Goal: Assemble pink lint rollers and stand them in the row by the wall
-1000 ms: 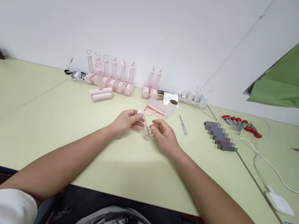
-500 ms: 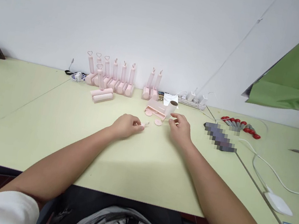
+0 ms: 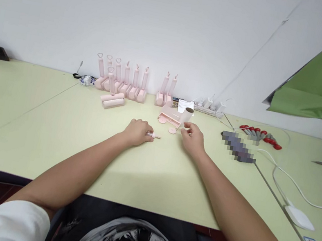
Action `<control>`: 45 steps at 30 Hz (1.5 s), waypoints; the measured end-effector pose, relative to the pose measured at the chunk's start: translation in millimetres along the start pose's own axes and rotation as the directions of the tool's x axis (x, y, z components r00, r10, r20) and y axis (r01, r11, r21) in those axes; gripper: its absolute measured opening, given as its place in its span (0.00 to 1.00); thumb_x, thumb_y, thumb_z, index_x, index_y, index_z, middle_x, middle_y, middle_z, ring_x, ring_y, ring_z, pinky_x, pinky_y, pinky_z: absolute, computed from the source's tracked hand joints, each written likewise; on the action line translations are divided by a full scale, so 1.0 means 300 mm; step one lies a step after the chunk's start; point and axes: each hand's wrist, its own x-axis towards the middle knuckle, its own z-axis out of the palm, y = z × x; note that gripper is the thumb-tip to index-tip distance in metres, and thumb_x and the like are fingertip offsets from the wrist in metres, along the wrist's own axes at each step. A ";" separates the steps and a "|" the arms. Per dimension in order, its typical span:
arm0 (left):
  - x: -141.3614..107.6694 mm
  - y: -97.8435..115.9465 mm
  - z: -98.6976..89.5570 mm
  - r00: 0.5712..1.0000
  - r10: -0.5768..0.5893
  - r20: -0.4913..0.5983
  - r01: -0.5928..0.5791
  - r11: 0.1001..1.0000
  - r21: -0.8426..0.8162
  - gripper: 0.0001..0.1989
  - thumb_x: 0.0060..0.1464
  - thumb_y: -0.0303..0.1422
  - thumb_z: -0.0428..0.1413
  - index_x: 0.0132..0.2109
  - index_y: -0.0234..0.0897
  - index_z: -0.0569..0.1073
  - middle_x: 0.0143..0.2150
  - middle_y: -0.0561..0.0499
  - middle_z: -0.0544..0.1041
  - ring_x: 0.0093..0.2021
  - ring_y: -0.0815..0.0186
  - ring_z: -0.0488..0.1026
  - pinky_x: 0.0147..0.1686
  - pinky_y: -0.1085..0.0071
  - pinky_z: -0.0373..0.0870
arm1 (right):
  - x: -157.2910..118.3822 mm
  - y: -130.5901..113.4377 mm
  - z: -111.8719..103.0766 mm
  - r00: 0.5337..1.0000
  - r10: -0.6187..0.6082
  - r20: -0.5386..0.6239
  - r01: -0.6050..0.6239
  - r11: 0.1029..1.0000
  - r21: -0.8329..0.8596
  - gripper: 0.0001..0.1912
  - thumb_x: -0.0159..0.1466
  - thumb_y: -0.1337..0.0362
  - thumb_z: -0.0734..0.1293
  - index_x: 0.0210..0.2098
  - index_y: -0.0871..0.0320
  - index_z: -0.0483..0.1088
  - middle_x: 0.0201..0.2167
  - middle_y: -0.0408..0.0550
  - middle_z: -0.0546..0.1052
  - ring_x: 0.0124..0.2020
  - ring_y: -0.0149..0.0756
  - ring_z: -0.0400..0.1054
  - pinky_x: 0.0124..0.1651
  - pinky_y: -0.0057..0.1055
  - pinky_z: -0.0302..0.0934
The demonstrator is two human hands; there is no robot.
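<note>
My left hand (image 3: 138, 132) is closed around a pink handle (image 3: 153, 136), low over the table; its thin tip points right and most of it is hidden in my palm. My right hand (image 3: 193, 139) has its fingers loosely bent and apart, with nothing visible in them. Just beyond it stands a white paper roll (image 3: 185, 117) with a brown core. A pink round disc (image 3: 172, 130) lies left of my right fingertips. Behind that is an open pink roller casing (image 3: 171, 120), with a second pink disc (image 3: 162, 121) by its left end.
Several pink lint rollers (image 3: 133, 90) stand upright along the wall, and one more (image 3: 112, 100) is nearer, at the left. At the right are a blurred dark object (image 3: 239, 147), red-handled tools (image 3: 255, 131), white cables and a white charger (image 3: 300, 217). A power strip (image 3: 209, 111) runs along the wall.
My left hand has shifted slightly left, and the pink handle now shows more clearly, turned to lie nearly level. My right hand stays almost where it was. The view has tilted a little.
</note>
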 end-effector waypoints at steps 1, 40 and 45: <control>0.000 -0.001 0.001 1.000 -0.003 -0.005 0.003 1.000 0.005 0.17 0.54 0.45 0.58 0.47 0.42 0.79 0.47 0.44 0.79 0.47 0.52 0.72 0.45 0.61 0.62 | 0.000 -0.002 -0.001 1.000 0.018 -0.004 -0.018 1.000 0.012 0.21 0.61 0.60 0.62 0.51 0.60 0.70 0.47 0.54 0.76 0.36 0.39 0.69 0.43 0.40 0.64; 0.003 0.036 -0.001 0.919 -0.317 -0.236 -0.136 0.308 -0.942 0.25 0.45 0.41 0.65 0.49 0.33 0.75 0.31 0.53 0.75 0.27 0.72 0.70 0.29 0.73 0.71 | -0.044 -0.128 -0.036 0.998 -0.047 0.035 0.028 0.904 0.426 0.22 0.58 0.54 0.69 0.49 0.57 0.73 0.33 0.48 0.79 0.26 0.34 0.67 0.33 0.36 0.66; 0.009 -0.019 -0.030 0.906 -0.354 -0.231 -0.092 0.370 -0.925 0.24 0.45 0.42 0.63 0.48 0.34 0.77 0.30 0.54 0.74 0.25 0.72 0.69 0.28 0.73 0.66 | -0.003 -0.068 0.001 0.965 -0.124 0.233 0.150 0.984 -0.097 0.19 0.63 0.61 0.64 0.53 0.55 0.74 0.47 0.53 0.80 0.36 0.43 0.73 0.45 0.42 0.65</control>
